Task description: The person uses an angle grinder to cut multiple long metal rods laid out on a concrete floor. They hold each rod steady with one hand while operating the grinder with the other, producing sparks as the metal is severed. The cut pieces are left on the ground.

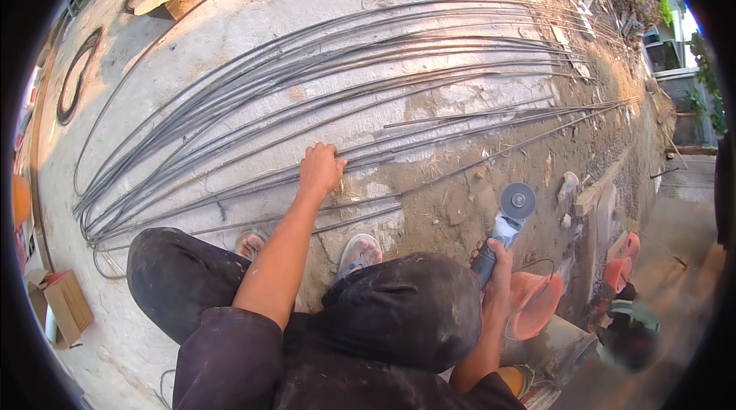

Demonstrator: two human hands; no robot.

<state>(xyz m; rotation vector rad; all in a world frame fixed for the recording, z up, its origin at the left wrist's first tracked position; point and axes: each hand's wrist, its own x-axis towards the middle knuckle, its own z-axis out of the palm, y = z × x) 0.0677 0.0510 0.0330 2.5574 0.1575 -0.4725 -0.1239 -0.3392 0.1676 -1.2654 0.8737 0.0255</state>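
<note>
Left hand: mine, just left of the frame's centre (322, 168), back upward, fingers bent over the nearer rods; I cannot tell whether they pinch one.
Right hand: my other one, right of centre and low (500, 263), wrapped around the grinder's dark body.
Cardboard box: open, lower left of the frame (67, 304), a pale roll sticking out.
Black loop: a narrow coil lying on the concrete floor (253, 8), upper left (63, 113).
Steel rods: long and thin, sweeping from a tight bend at the left (167, 125) toward the upper right, where they fan apart; my left hand is at the nearer ones.
Knees: mine, in dark, dusty trousers (410, 306), across the lower middle, with a sandalled foot (360, 252) showing between them.
Angle grinder: right of centre (506, 230), tilted, its round disc uppermost and clear of the rods.
Orange bucket: lower right (534, 306), tipped, just beside my right forearm.
Greenery: leaves at the upper right edge (659, 0).
</note>
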